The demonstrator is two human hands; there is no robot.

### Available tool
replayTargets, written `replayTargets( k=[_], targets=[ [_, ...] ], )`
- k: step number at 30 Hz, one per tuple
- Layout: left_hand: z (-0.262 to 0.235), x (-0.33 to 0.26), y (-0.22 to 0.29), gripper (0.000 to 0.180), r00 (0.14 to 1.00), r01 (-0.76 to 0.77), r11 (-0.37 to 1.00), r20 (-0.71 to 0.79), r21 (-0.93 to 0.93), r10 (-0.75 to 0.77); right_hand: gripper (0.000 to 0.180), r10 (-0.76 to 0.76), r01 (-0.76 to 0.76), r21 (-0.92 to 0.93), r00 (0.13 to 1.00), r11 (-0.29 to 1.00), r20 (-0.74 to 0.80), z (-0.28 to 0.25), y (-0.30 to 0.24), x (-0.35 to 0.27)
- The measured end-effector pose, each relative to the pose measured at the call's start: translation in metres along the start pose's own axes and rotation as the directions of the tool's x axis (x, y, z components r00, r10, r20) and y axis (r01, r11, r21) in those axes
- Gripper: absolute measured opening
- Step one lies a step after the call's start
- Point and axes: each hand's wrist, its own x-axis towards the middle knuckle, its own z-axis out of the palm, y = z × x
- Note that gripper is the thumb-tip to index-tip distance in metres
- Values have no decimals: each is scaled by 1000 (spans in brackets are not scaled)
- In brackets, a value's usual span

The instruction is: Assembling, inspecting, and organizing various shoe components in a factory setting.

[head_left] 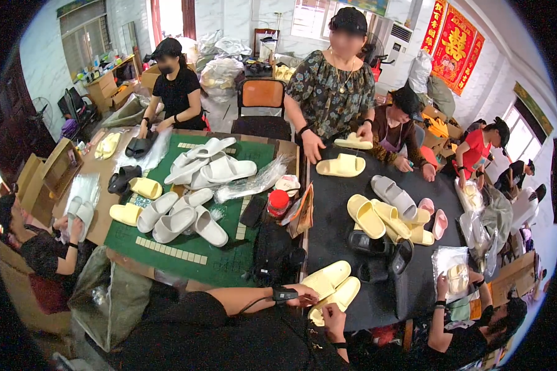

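Observation:
At the near edge of the black tabletop lie two pale yellow slippers side by side, one yellow slipper (pixel 328 278) farther and another yellow slipper (pixel 341 294) nearer me. My left hand (pixel 302 295) reaches in from the left, its fingers curled at the left end of the pair. A dark device with a cable sits on that wrist. Over the nearer slipper's edge is my right hand (pixel 335 320), fingers bent together against it. Any smaller item between those fingers is too small to make out.
Yellow, grey, black and pink slippers (pixel 393 204) are heaped ahead on the black table. Grey slippers (pixel 195 204) cover the green table at left, near a red-lidded jar (pixel 278 201). A standing person (pixel 334 86) faces me across the table; several others handle slippers around both sides.

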Motion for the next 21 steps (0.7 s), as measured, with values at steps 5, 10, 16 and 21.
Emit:
replayTargets(
  k=[5, 10, 16, 21],
  targets=[
    [22, -42, 43, 13, 901, -423, 488, 412, 763, 137, 16, 44, -45, -55, 999, 997, -25, -22, 4, -5],
    [81, -65, 67, 11, 910, -363, 571, 412, 736, 48, 61, -11, 4, 100, 998, 995, 69, -36, -26, 16],
    [139, -86, 83, 17, 821, -514, 345, 567, 786, -69, 48, -203, 43, 576, 955, 816, 216, -16, -45, 36],
    [136, -84, 89, 15, 836, -470, 423, 544, 775, -68, 29, 66, -278, 599, 934, 751, 350, -31, -18, 25]
  ],
)
